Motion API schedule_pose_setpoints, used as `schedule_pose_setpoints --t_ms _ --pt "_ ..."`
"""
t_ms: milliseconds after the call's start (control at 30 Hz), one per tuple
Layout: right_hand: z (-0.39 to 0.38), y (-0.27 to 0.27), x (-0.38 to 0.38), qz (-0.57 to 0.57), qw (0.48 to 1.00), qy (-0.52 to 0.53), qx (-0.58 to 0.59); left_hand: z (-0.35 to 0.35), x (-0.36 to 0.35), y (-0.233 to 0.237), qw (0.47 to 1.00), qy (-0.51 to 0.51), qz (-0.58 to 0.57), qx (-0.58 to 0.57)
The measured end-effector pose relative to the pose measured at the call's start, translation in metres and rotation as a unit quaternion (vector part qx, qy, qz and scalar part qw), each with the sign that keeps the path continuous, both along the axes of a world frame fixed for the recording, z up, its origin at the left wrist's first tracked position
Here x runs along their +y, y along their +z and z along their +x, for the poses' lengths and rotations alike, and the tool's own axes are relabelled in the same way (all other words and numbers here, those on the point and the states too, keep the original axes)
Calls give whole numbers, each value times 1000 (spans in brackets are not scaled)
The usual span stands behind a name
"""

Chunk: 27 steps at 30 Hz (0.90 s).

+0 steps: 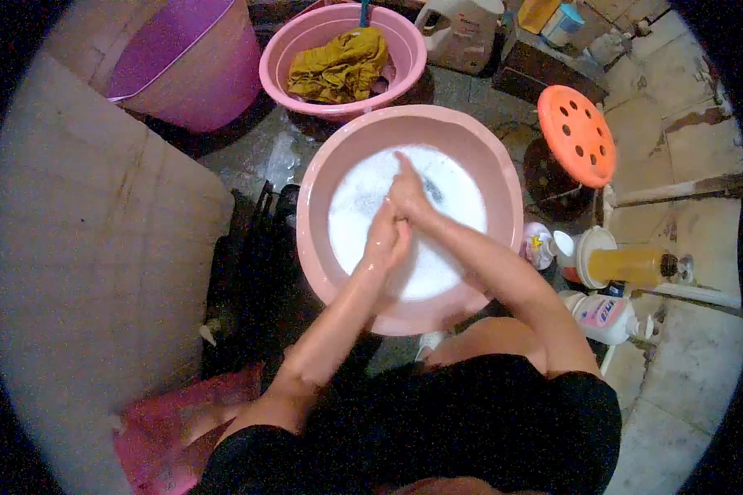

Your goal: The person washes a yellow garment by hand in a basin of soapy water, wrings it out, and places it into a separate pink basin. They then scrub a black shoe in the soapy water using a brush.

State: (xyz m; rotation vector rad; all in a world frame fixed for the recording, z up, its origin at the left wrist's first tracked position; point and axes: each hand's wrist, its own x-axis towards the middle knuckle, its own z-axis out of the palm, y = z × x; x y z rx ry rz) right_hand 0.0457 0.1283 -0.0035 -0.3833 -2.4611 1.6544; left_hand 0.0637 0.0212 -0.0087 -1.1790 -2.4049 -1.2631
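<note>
A large pink basin (410, 323) stands in front of me, with white suds (462, 206) in it. Over the suds, my left hand (386, 238) and my right hand (407, 191) touch each other near the middle. The fingers of my left hand are curled against the base of my right hand, and whether anything lies between them is hidden. My right hand points up and away with one finger stretched out; its other fingers are too unclear to make out. Both hands look wet.
Behind stands a smaller pink basin (277, 89) with mustard cloth (338, 66). A tall pink tub (215, 82) is at the back left. An orange stool (579, 136), an amber bottle (623, 266) and a white bottle (607, 318) are on the right. A wall (99, 247) bounds the left.
</note>
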Motion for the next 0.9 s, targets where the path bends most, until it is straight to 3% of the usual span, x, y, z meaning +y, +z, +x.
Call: schedule_pose_setpoints --t_ms 33,67,100,133,167,200,233,267,300,333,433,467,500,533,567,600,700,733,767,800,833,867,900 --pt "-13 11 21 -13 998 -33 -54 0 10 -2 1000 0 3 2" --pt "-34 10 37 -57 988 -110 -88 -7 23 -3 938 23 207 -277" --pt "-34 10 39 -56 989 -105 -83 -11 31 -6 759 45 380 -526" --pt "-38 -3 43 -55 990 -108 -79 -20 37 -8 487 57 506 -710" --pt "-40 -35 42 -45 994 -63 -75 -27 31 -10 524 133 474 -695" --pt "-41 -68 42 -33 997 -21 -70 -31 30 -15 524 133 474 -695" --pt "-35 -101 26 87 994 67 -28 -34 25 -25 516 190 474 -688" --pt "-22 -87 12 87 994 68 -26 -38 23 -40 505 240 472 -681" --pt "-3 -56 -1 84 985 114 -101 -41 22 -76 540 217 468 -665" --pt "3 -33 -6 83 969 155 -172 -44 24 -67 541 212 469 -665" --pt "3 -21 -21 81 975 165 -122 -32 12 -4 341 117 590 -722" --pt "4 -14 -33 78 976 171 -106 -29 12 5 341 121 590 -721" --pt "4 1 -51 164 979 35 -117 -25 18 13 378 29 589 -713" --pt "1 8 -38 163 984 -3 -76 -21 25 15 411 -64 581 -700" --pt "-5 12 -10 113 993 1 -35 -21 31 10 377 -139 563 -722" --pt "-13 18 16 50 999 -7 -17 -21 35 13 379 -142 561 -722" --pt "-19 3 27 70 996 -46 -38 -32 30 9 478 78 498 -719" --pt "-29 -11 27 61 974 114 -185 -43 19 -14 479 78 498 -719" --pt "-35 -18 28 49 905 270 -325 -53 10 -42 402 -117 562 -713" --pt "-31 -18 28 50 902 275 -329 -54 6 -59 306 -302 603 -672" --pt "-27 -12 27 50 962 166 -213 -51 5 -39 360 -239 599 -674" --pt "-20 -8 24 46 993 53 -94 -39 15 -20 360 -234 599 -676" --pt "-16 -15 18 62 996 27 -51 -26 34 6 415 -77 565 -709"
